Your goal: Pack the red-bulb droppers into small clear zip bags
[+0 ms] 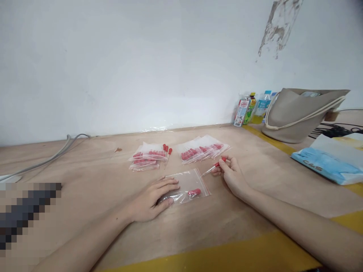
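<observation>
A clear zip bag (185, 181) lies flat on the table, its red-striped mouth toward the right. Inside it shows a red dropper bulb (194, 192). My left hand (159, 194) rests on the bag's left part, fingers stretched out. My right hand (231, 173) pinches a glass dropper (217, 165) by its red rubber bulb, with the glass tip pointing left at the bag's mouth. Behind my hands are two groups of bagged droppers, a left stack (146, 158) and a right spread (201, 150). A few loose droppers (167, 148) lie at the left stack's right edge.
A grey cable (61, 151) runs along the left. Drink bottles (261, 109) and a grey bag (295, 113) with rope handles stand at the back right. A blue tissue pack (326, 162) lies at the right. Yellow tape (215, 253) marks the table's front.
</observation>
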Tool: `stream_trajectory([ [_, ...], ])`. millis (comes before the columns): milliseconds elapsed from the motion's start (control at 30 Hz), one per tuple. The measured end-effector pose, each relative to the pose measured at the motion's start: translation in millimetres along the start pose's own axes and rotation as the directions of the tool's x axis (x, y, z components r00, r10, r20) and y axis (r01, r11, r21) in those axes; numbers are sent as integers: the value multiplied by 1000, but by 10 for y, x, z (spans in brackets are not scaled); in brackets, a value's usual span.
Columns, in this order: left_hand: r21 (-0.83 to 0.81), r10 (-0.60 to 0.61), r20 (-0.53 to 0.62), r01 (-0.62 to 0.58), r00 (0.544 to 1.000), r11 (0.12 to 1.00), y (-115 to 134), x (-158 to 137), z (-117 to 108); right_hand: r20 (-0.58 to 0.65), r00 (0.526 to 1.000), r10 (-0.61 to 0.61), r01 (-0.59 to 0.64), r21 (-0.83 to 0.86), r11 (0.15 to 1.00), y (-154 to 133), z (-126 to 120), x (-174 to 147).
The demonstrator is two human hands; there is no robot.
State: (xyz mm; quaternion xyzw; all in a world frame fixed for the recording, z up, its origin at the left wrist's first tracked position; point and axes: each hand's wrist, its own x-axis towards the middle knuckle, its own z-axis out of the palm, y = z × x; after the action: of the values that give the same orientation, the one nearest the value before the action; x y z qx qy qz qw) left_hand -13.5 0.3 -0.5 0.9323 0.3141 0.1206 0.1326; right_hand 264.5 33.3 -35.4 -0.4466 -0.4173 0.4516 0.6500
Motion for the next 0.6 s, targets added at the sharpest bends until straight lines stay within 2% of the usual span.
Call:
stream_trajectory([
  [100, -5, 1, -9, -1, 1000, 1000, 11, 10, -1, 66, 990, 125, -127, 19, 992, -47, 7, -47],
  [200, -6, -2, -8, 2, 1000, 1000, 25, 16, 0, 245, 953, 180, -153, -126, 980, -113, -9, -102],
  [300, -15, 2, -7, -2, 1000, 1000, 36, 16, 1, 402, 897, 186, -45, -337, 941, -161, -47, -119],
  [433, -20, 2, -24, -2, 1000, 1000, 33, 16, 7, 488, 864, 124, 173, -519, 837, -184, -99, -83],
  [533, -22, 11, -34, -12, 999, 1000, 21, 22, 15, 546, 838, 2, 380, -585, 716, -170, -92, -52],
  [600, -18, 20, -37, -21, 999, 1000, 17, 29, 19, 583, 812, -43, 451, -578, 680, -140, -60, -45],
])
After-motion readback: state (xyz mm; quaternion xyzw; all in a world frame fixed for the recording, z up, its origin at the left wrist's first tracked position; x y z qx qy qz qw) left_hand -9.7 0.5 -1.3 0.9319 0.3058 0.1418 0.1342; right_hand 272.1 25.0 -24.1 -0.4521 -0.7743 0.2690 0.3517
